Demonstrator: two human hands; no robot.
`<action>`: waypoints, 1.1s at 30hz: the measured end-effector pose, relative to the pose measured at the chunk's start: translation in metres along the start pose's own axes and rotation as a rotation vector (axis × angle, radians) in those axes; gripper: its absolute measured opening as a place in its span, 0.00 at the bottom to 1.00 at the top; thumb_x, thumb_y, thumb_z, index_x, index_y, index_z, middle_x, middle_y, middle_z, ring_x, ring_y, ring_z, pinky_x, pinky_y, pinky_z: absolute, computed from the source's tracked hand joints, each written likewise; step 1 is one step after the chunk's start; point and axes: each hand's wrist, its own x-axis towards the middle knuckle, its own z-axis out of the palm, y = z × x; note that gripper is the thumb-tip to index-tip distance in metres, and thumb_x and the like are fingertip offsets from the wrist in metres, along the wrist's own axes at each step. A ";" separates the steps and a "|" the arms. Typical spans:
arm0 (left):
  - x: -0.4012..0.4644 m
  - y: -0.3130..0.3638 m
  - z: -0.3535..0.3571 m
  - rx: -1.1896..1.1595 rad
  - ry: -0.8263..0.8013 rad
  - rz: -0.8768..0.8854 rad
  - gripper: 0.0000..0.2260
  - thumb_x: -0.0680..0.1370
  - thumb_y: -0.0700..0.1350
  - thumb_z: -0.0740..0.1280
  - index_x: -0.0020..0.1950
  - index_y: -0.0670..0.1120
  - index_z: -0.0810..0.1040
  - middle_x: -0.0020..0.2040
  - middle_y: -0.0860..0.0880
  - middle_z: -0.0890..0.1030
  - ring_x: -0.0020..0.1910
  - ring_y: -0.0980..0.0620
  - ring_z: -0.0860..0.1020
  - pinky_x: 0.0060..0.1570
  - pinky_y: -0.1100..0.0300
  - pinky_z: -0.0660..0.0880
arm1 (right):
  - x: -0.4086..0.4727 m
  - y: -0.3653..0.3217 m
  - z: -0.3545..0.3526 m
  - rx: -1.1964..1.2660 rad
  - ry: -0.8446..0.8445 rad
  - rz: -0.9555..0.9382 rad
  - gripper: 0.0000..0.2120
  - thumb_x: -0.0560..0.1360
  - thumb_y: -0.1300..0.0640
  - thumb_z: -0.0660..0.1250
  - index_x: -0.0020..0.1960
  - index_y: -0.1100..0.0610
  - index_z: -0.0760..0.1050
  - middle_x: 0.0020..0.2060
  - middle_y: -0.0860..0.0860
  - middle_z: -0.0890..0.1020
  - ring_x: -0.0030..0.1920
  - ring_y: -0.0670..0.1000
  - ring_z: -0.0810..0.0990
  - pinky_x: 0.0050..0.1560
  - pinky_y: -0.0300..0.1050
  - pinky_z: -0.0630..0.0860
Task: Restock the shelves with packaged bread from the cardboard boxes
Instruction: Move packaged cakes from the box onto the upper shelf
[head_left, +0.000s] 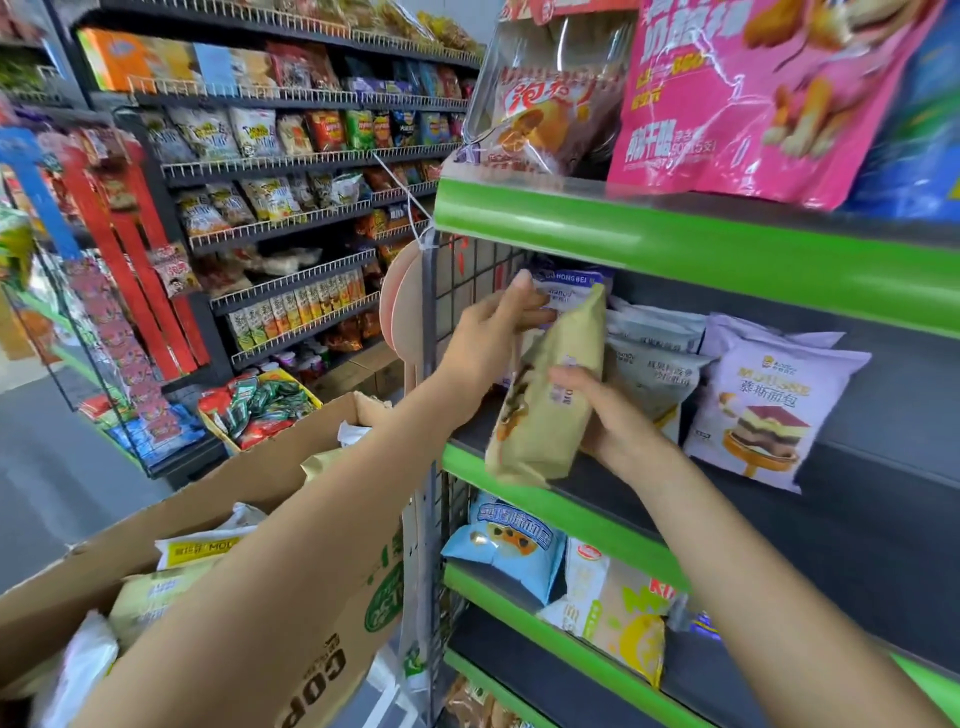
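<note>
A beige bread packet (545, 410) stands on end at the left front of the middle green-edged shelf (587, 514). My right hand (608, 415) grips its lower right side. My left hand (498, 332) holds its upper left edge, fingers curled over a white and purple packet (566, 283) behind it. Grey bread packets (649, 358) and a lilac mousse bread packet (763, 410) lean on the same shelf to the right. The open cardboard box (291, 467) with more bread packets (192, 556) sits at lower left under my left forearm.
A wire grid panel (457, 291) closes the shelf's left end. The shelf above holds a pink bag (727, 104) and an orange bun packet (545, 119). Lower shelves carry a blue packet (504, 545) and a yellow-white one (618, 613). Snack racks (291, 208) line the aisle at left.
</note>
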 end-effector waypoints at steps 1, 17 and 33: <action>-0.004 -0.005 -0.004 0.077 -0.053 -0.039 0.10 0.79 0.53 0.61 0.50 0.48 0.78 0.47 0.53 0.81 0.47 0.57 0.77 0.43 0.72 0.71 | -0.003 -0.001 -0.005 0.167 -0.024 0.057 0.21 0.64 0.57 0.71 0.58 0.55 0.78 0.45 0.52 0.84 0.41 0.50 0.84 0.46 0.46 0.80; -0.015 -0.033 0.016 0.118 -0.229 -0.194 0.15 0.73 0.39 0.71 0.59 0.45 0.74 0.53 0.46 0.82 0.51 0.47 0.81 0.47 0.56 0.79 | -0.030 -0.010 -0.053 -0.226 0.170 -0.015 0.09 0.75 0.53 0.67 0.55 0.49 0.73 0.51 0.46 0.82 0.50 0.45 0.80 0.51 0.43 0.76; -0.003 -0.039 0.226 0.261 -0.405 -0.102 0.17 0.73 0.47 0.71 0.55 0.39 0.71 0.43 0.46 0.79 0.46 0.45 0.79 0.46 0.55 0.74 | -0.089 -0.040 -0.205 -0.200 0.817 -0.130 0.07 0.78 0.60 0.56 0.49 0.53 0.72 0.48 0.53 0.81 0.34 0.50 0.83 0.33 0.41 0.80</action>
